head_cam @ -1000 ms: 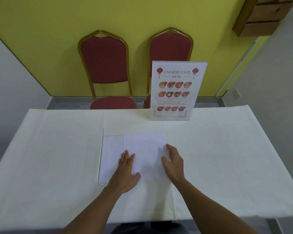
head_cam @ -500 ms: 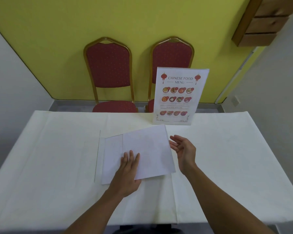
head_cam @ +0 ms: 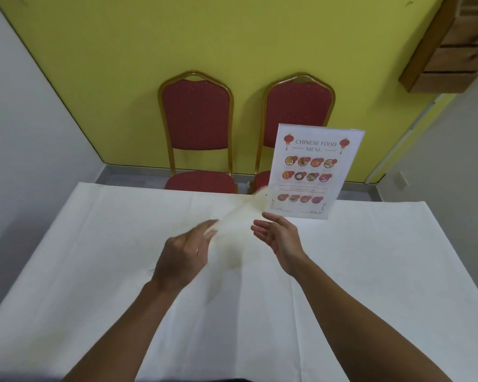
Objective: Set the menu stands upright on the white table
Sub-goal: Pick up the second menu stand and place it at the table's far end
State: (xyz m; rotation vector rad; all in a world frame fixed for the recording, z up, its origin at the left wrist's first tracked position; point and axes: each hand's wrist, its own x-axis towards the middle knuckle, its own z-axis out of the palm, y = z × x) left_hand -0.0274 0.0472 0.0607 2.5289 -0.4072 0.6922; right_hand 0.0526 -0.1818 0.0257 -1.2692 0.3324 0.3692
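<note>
One menu stand (head_cam: pixel 313 172), printed "Chinese Food Menu", stands upright at the far edge of the white table (head_cam: pixel 94 257). A second menu stand (head_cam: pixel 240 224) is off the table between my hands, a tilted white motion blur with its blank side showing. My left hand (head_cam: pixel 185 255) has its fingers at the blur's left edge and seems to grip it. My right hand (head_cam: pixel 278 238) is just right of it, palm turned toward it, fingers apart, holding nothing.
Two red padded chairs with gold frames (head_cam: pixel 196 128) (head_cam: pixel 298 106) stand behind the table against a yellow wall. A wooden shelf unit (head_cam: pixel 453 51) hangs at the upper right. White walls close in on the left and right.
The second menu stand lay flat under both hands. My right hand lifted its edge and let go, and now the stand swings up off the table at my left hand.
</note>
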